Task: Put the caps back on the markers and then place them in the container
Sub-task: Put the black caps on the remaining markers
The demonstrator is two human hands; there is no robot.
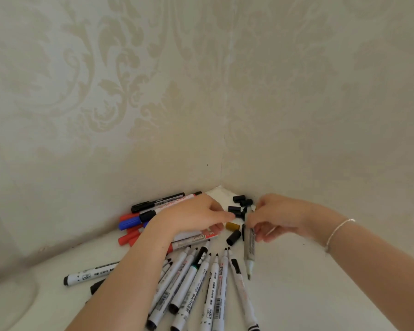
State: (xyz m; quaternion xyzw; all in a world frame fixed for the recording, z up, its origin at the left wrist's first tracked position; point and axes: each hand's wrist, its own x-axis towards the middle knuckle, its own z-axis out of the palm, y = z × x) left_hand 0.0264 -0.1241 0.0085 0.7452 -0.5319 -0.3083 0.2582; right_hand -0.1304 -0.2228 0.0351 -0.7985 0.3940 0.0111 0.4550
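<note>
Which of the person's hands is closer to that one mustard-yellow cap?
Left. The left hand has fingertips just above and left of the mustard-yellow cap, while the right hand holds a marker further right.

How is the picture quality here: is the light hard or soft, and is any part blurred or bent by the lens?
Head view: the light is soft and even, with only faint shadows under the left hand and right hand; no glare on the white table; the wide lens bends the wallpapered walls around the corner; the loose black caps look slightly soft, while print on the near markers is readable.
</note>
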